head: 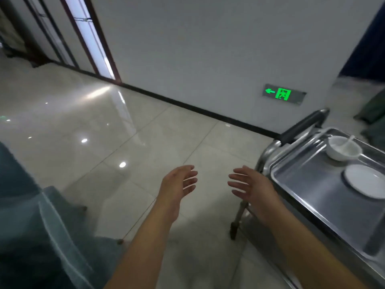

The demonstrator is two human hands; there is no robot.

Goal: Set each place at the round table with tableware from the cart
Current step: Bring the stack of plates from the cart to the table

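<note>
A: What is the cart (308, 197) looking like?

B: It is standing at the right, all polished stainless steel, its top shelf shaped as a shallow rectangular tray with a raised, rolled rim. A dark padded push handle (302, 126) is running across its far end, and a thin metal leg with a black foot is reaching down to the floor.

A: And the tableware?

B: A small round white bowl (343, 151), glossy like glazed ceramic, is sitting toward the far end of the tray with a white spoon (349, 141) leaning inside it. Just nearer, apart from the bowl, a flat round white plate (364, 181) is lying on the steel, partly cut off by the picture's edge.

A: What are the hands doing?

B: Both are hanging empty over the pale, shiny floor tiles (104, 142), palms facing each other. The left hand (179, 182) is spreading its fingers loosely, touching nothing. The right hand (252, 184) is doing likewise, fingers straight and relaxed, just beside the cart's near corner but not gripping it.

A: Anything else?

B: A teal upholstered chair (41, 226) is sitting at the lower left, soft and blurred, and a green exit sign (283, 94) is glowing low on the white wall.
</note>
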